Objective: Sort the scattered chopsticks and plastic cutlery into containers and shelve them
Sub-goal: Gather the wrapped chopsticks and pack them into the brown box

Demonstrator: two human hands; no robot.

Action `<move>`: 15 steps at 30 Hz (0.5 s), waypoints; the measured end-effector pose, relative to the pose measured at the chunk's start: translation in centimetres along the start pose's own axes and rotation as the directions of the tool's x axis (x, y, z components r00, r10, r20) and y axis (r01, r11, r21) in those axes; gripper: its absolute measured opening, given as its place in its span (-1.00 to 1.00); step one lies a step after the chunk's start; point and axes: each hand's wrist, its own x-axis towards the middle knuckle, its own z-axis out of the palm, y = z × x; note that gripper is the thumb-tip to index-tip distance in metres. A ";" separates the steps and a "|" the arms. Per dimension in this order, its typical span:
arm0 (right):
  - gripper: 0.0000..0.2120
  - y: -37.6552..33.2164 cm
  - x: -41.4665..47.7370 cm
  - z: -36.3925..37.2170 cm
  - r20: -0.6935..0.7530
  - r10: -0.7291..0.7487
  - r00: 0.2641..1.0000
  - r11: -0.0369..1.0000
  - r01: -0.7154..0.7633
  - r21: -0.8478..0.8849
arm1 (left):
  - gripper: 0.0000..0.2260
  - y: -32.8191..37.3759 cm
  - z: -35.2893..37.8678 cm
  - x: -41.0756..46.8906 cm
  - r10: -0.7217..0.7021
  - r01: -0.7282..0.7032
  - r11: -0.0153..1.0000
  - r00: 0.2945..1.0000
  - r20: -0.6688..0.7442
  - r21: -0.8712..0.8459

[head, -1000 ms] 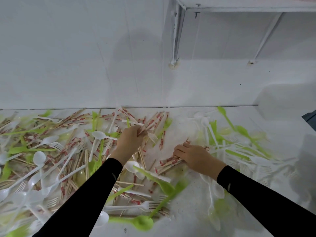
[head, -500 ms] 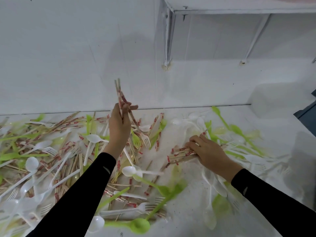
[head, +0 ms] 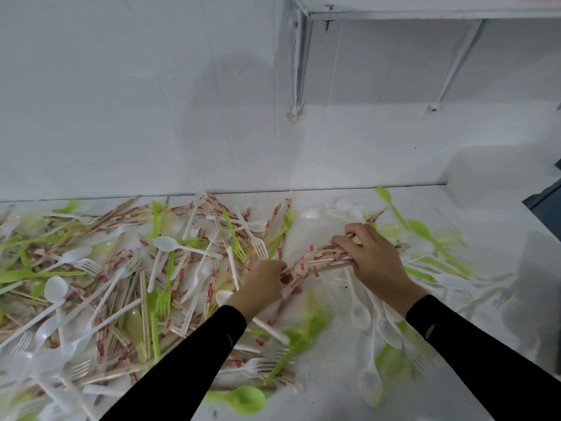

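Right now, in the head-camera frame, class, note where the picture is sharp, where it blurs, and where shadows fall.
Head view: the chopstick bundle gripped by the left hand and right hand is fairly sharp; head view: the green spoon at the bottom edge and the cutlery toward the lower corners smear into blur; head view: a soft rounded shadow falls on the wall.

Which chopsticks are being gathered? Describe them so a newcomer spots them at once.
On the white table, right of the scattered heap, the hands meet. The right hand grips a bundle of chopsticks; the left hand pinches its end. Unlike loose ones, these lie packed parallel.
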 end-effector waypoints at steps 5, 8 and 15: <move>-0.58 1.5 -0.9 -0.5 -0.050 0.047 0.998 0.996 -0.050 -0.073 | -0.87 0.2 -0.2 0.4 -0.060 0.064 0.990 0.997 0.037 -0.124; -0.56 2.1 -1.4 -0.1 -0.054 0.073 0.996 0.982 -0.081 -0.168 | -0.71 1.0 -2.1 1.0 -0.114 0.096 0.967 0.991 -0.063 -0.237; -0.86 0.4 -0.1 2.0 -0.022 -0.155 0.988 0.976 0.150 -0.161 | -0.77 1.0 -6.7 5.3 -0.225 0.072 0.902 0.920 -0.321 -0.427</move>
